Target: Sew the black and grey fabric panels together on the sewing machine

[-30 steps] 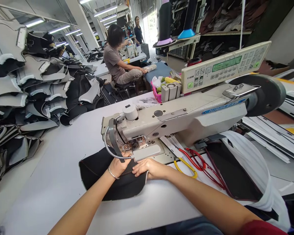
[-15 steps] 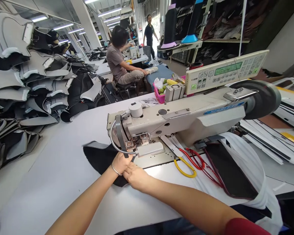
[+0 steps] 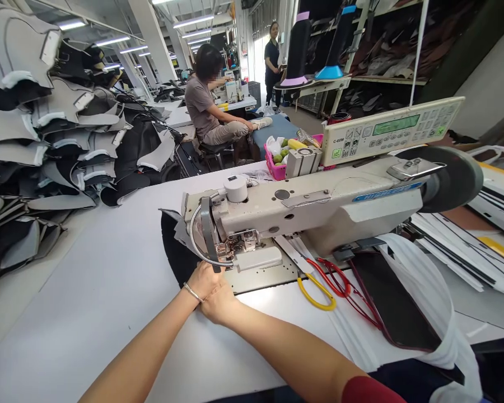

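Black fabric panel (image 3: 173,246) fed mostly behind sewing machine (image 3: 302,204); little left in front. Left hand (image 3: 204,278) and right hand (image 3: 219,300) pressed together at needle; grip state indiscernible.

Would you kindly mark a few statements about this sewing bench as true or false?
1. Both hands, left hand and right hand, sit together at the black fabric by the sewing machine. True.
2. The scissors have blue handles. False: one yellow, one red.
3. The left wrist wears a bracelet. True.
4. The pink basket sits in front of the hands. False: it is behind the machine.
5. The control panel stands on top of the machine. True.
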Tool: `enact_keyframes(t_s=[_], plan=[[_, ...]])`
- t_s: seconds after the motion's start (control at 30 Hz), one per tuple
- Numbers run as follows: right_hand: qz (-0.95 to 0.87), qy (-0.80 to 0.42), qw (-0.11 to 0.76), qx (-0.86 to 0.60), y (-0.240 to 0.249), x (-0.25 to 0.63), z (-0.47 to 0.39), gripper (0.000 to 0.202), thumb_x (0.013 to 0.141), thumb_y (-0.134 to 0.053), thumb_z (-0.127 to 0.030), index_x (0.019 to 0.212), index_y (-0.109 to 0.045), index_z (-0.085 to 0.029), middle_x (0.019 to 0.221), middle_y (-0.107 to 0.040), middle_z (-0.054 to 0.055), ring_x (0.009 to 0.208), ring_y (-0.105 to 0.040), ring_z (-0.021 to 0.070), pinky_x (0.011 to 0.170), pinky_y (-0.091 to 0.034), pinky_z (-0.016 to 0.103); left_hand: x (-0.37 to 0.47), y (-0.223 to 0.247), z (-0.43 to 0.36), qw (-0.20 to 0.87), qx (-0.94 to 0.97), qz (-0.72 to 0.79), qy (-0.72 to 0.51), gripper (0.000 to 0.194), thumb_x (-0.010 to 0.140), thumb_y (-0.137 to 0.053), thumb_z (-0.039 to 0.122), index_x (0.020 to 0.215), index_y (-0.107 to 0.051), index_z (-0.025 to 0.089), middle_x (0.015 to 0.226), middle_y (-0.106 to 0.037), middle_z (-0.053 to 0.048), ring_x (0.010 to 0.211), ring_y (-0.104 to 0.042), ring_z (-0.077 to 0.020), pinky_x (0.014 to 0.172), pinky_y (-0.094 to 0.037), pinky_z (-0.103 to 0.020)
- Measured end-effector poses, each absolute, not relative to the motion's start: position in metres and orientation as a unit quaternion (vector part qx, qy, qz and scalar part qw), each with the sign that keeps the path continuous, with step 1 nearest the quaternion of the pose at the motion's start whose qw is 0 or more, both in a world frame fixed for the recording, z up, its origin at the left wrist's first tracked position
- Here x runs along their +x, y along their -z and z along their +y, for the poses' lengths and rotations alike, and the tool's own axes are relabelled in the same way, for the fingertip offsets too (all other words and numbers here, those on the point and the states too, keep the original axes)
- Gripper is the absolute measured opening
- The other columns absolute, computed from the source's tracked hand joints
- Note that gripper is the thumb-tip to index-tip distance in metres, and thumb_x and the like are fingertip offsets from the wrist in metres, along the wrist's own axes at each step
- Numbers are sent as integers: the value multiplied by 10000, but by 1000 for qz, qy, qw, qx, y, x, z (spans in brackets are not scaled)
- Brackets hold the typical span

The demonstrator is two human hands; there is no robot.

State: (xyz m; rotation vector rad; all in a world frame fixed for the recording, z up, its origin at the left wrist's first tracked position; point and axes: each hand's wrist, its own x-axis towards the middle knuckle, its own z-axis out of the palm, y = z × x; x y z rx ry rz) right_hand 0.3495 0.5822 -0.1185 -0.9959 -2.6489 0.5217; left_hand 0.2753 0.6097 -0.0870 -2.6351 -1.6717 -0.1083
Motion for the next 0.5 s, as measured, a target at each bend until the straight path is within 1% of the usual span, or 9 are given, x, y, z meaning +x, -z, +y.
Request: enact_keyframes(t_s=[0.1, 0.17, 0.27, 0.33, 0.43, 0.5], plan=[[-914, -174, 140, -339, 117, 351, 585, 489, 859, -389, -256, 1315, -326, -92, 1333, -338, 141, 1206, -305, 310, 999, -264, 506, 276, 93, 615, -18, -825, -564, 46, 256, 770, -386, 91, 726, -619, 190, 794, -635, -25, 775, -554, -137, 745, -468, -254], [-915, -169, 144, -336, 114, 353, 586, 496, 855, -381, -231, 1327, -306, -98, 1340, -329, 134, 1211, -299, 301, 1013, -241, 497, 276, 97, 617, -36, -815, -576, 52, 275, 763, -380, 77, 716, -622, 200, 789, -644, -8, 761, -558, -126, 756, -467, -245], [-914, -173, 140, -339, 109, 355, 587, 509, 846, -389, -206, 1330, -295, -82, 1341, -324, 142, 1214, -296, 294, 1022, -230, 478, 276, 97, 617, -52, -803, -590, 65, 290, 765, -372, 76, 766, -631, 205, 838, -653, -3, 810, -564, -124, 801, -461, -248], [-913, -169, 142, -343, 106, 356, 584, 510, 843, -390, -192, 1330, -292, -77, 1338, -327, 146, 1214, -298, 295, 1017, -235, 480, 278, 91, 614, -50, -798, -595, 76, 279, 778, -376, 107, 802, -637, 203, 878, -656, -13, 848, -567, -136, 829, -459, -268], [-904, -150, 171, -361, 114, 351, 579, 508, 830, -402, -181, 1322, -316, -89, 1315, -362, 146, 1185, -345, 301, 997, -273, 490, 281, 80, 608, -27, -805, -585, 97, 282, 794, -371, 148, 809, -647, 206, 884, -662, -23, 846, -578, -147, 840, -466, -288], [-898, -143, 194, -369, 130, 342, 578, 499, 817, -422, -190, 1304, -357, -106, 1288, -402, 140, 1150, -392, 302, 961, -339, 478, 282, 75, 605, -12, -820, -560, 115, 292, 797, -364, 158, 807, -650, 218, 865, -667, -20, 797, -591, -140, 824, -480, -283]])
